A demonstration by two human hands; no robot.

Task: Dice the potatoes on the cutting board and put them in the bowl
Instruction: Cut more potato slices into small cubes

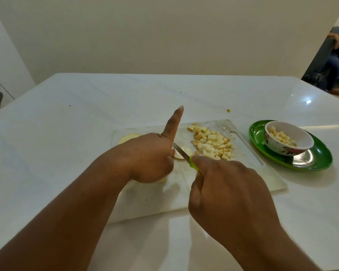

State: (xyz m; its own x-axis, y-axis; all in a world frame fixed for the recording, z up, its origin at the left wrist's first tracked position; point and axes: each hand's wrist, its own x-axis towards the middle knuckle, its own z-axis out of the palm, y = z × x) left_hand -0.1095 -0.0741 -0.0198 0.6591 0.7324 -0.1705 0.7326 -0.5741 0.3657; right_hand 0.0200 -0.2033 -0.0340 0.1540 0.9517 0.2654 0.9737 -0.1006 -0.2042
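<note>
Knife (184,154) gripped by right hand (225,192) — left hand (151,159) fingers pinning potato slice (182,152), forefinger straight.

The left hand (151,153) covers most of the potato piece (181,153) under the knife (184,155) — only a pale sliver shows past the knuckles, and how the fingers hold it cannot be told. The right hand (223,184) hides most of the green knife handle. Both forearms run off the bottom edge. A seated person (335,61) at far right is cut by the frame — too dim to make out.
</note>
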